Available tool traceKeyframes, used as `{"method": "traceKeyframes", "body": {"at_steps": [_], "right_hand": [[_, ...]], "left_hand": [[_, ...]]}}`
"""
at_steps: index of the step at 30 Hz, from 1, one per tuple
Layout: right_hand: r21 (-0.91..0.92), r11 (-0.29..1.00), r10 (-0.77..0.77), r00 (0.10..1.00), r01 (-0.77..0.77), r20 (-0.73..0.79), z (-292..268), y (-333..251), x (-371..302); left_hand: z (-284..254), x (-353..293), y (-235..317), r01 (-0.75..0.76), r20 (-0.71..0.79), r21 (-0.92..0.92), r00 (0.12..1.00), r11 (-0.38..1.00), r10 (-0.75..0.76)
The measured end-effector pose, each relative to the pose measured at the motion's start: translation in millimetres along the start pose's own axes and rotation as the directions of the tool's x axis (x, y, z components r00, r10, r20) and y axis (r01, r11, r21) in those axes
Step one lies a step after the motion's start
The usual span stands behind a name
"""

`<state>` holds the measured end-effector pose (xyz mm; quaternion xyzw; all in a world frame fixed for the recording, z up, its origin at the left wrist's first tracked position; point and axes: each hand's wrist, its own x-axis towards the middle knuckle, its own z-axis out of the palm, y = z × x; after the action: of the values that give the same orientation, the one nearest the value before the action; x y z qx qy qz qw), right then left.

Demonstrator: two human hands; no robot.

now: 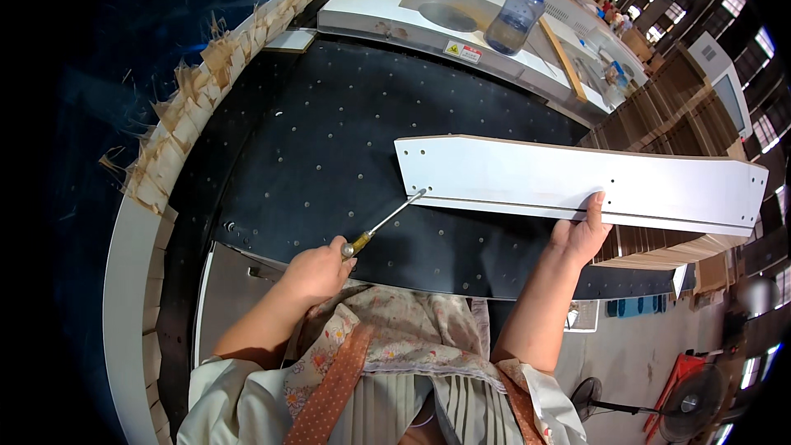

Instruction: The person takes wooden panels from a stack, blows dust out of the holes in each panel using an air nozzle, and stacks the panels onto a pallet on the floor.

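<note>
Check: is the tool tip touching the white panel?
Touching. The head view shows the tool, held in the left hand, with its metal tip meeting the lower left edge of the white panel, no gap visible.

1. A long white panel [577, 184] with angled corners and small drilled holes lies flat, reaching from mid-surface out past the right edge.
2. A screwdriver [384, 222], yellow handle and slim metal shaft, is tilted, its tip touching the panel's lower left corner.

Left hand [317, 270] apparently fisted; right hand [582, 235] gripping, fingers curled.
</note>
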<state>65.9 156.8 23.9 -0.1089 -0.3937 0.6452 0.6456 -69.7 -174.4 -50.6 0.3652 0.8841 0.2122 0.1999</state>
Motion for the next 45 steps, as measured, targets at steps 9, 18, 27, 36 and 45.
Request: {"method": "traceKeyframes", "body": {"at_steps": [9, 18, 27, 36, 45], "right_hand": [[0.016, 1.0, 0.024, 1.0, -0.024, -0.011, -2.8, -1.8, -2.6], [0.016, 1.0, 0.009, 1.0, -0.009, 0.013, -1.5, -3.6, -3.6], [0.012, 1.0, 0.015, 1.0, -0.015, -0.009, -8.6, -2.2, -2.5], [0.015, 0.999, 0.03, 0.999, -0.029, -0.037, -12.1, -4.8, -4.2], [-0.017, 1.0, 0.008, 0.999, -0.009, -0.052, -13.3, -10.2, -6.7]], "left_hand": [[2.7, -2.7, 3.1, -0.07, 0.05, 0.015, 0.996, 0.997, 0.069], [-2.9, 0.4, -3.6, 0.024, -0.028, 0.034, 0.999, 0.999, -0.023], [-3.3, 3.3, -5.0, -0.011, 0.008, 0.022, 1.0, 1.0, 0.011], [-1.6, 6.4, -8.6, 0.006, -0.009, 0.05, 1.0, 0.999, -0.006], [-0.2, 10.0, -5.9, -0.009, -0.017, 0.042, 1.0, 0.999, 0.01]]}}
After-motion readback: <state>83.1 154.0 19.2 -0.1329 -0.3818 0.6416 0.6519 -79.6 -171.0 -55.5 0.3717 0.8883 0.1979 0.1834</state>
